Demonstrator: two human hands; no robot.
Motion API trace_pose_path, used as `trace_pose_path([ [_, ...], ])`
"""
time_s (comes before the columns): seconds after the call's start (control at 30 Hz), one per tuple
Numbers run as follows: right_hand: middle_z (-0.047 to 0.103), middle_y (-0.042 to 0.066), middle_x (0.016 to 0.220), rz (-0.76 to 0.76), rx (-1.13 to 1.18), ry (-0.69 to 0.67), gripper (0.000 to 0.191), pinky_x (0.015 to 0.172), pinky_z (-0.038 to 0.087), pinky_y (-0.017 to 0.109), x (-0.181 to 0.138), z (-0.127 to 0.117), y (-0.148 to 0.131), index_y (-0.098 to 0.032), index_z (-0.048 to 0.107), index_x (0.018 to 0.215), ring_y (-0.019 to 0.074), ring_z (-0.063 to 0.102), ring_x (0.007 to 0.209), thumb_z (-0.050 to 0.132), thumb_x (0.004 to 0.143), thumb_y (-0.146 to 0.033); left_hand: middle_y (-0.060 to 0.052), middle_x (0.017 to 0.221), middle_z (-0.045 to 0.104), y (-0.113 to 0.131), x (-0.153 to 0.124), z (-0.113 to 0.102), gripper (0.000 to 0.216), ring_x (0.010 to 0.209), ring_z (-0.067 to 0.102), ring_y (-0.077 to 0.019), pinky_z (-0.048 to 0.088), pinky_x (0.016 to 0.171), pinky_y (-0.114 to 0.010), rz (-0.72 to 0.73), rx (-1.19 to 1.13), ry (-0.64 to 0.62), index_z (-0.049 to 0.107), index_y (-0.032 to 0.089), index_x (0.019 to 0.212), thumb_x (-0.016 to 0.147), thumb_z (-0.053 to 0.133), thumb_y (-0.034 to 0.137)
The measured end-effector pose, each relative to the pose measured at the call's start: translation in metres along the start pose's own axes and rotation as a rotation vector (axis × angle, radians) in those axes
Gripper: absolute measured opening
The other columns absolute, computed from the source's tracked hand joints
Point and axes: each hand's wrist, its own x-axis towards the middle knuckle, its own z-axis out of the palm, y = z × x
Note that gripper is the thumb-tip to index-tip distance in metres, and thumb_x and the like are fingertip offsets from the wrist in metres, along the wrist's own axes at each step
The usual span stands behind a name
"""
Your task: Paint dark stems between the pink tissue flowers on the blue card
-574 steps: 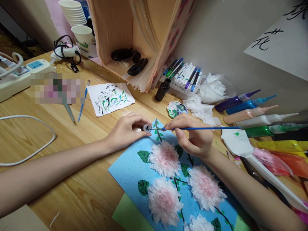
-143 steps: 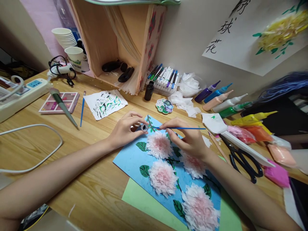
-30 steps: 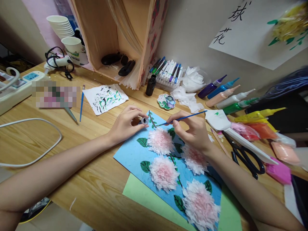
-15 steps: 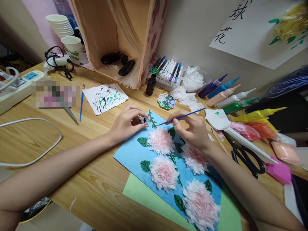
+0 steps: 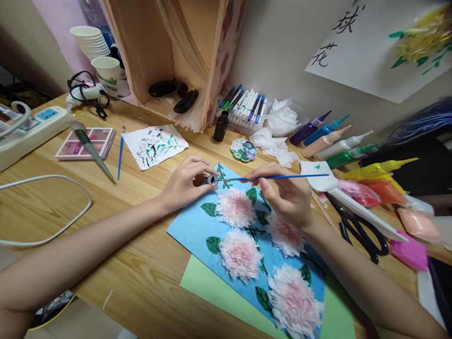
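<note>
My left hand point(image 5: 187, 181) pinches a small bottle cap point(image 5: 212, 180), its dark hollow facing right, above the top left of a blue sheet point(image 5: 190, 221). In my right hand point(image 5: 284, 193) is a thin blue paintbrush point(image 5: 296, 177), held nearly level, its tip at the cap's mouth. Pink and white tissue-paper flowers point(image 5: 240, 254) stand out from the blue sheet, among painted green leaves point(image 5: 213, 244) and dark stems. A painted twig with small leaves lies under the brush. My right hand and forearm hide part of the flower on the right.
Behind the sheet stand a black bottle point(image 5: 221, 126) and a flower-shaped palette point(image 5: 244, 149). Paint tubes point(image 5: 323, 139) and black scissors point(image 5: 360, 226) lie to the right. To the left are a paint-smeared tissue point(image 5: 155, 146), another blue brush point(image 5: 120, 153) and a white cable point(image 5: 45, 177).
My right hand has swung the brush tip left, from the painted twig to the cap, and the handle has levelled out. My left hand holds the cap in nearly the same place.
</note>
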Motion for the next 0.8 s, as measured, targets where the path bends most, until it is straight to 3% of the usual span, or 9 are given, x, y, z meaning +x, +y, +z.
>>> trace_pose_path([
  [0.23, 0.071, 0.004, 0.092, -0.091, -0.033, -0.146, 0.022, 0.075, 0.054, 0.031, 0.001, 0.004, 0.000, -0.021, 0.063, 0.101, 0.0153, 0.067, 0.085, 0.050, 0.086, -0.010, -0.005, 0.090, 0.069, 0.001, 0.000, 0.000, 0.021, 0.100, 0.055, -0.0204, 0.048, 0.086, -0.035, 0.035, -0.007, 0.000, 0.070, 0.020, 0.095, 0.074, 0.075, 0.023],
  [0.47, 0.071, 0.003, 0.092, -0.071, -0.050, -0.128, 0.021, 0.074, 0.053, 0.030, 0.001, 0.002, -0.002, -0.021, 0.062, 0.100, 0.0144, 0.066, 0.084, 0.050, 0.086, -0.010, -0.004, 0.089, 0.069, 0.002, 0.002, -0.001, 0.020, 0.100, 0.055, -0.0208, 0.048, 0.089, -0.037, 0.034, 0.000, -0.009, 0.070, 0.020, 0.094, 0.074, 0.074, 0.020],
  [0.53, 0.071, 0.002, 0.089, -0.059, -0.042, -0.098, 0.019, 0.072, 0.053, 0.029, 0.001, 0.001, -0.003, -0.021, 0.062, 0.097, 0.0138, 0.066, 0.082, 0.050, 0.087, -0.011, -0.005, 0.089, 0.069, 0.002, 0.002, 0.000, 0.020, 0.101, 0.055, -0.0211, 0.048, 0.089, -0.038, 0.034, -0.001, -0.006, 0.070, 0.020, 0.094, 0.074, 0.075, 0.022],
  [0.7, 0.068, -0.001, 0.078, 0.029, 0.007, 0.147, 0.016, 0.065, 0.052, 0.027, -0.001, -0.002, 0.006, -0.022, 0.063, 0.088, 0.0114, 0.065, 0.069, 0.049, 0.089, -0.016, -0.005, 0.091, 0.069, -0.001, 0.000, 0.000, 0.021, 0.102, 0.055, -0.0216, 0.047, 0.089, -0.038, 0.023, 0.013, -0.003, 0.070, 0.019, 0.094, 0.074, 0.075, 0.025],
  [0.8, 0.067, -0.001, 0.074, 0.055, -0.058, 0.150, 0.015, 0.063, 0.052, 0.027, 0.000, -0.002, 0.015, -0.020, 0.063, 0.081, 0.0115, 0.065, 0.065, 0.050, 0.089, -0.018, -0.006, 0.093, 0.068, -0.002, 0.000, 0.000, 0.021, 0.102, 0.056, -0.0212, 0.048, 0.089, -0.038, 0.004, 0.014, -0.001, 0.069, 0.019, 0.095, 0.075, 0.075, 0.025],
])
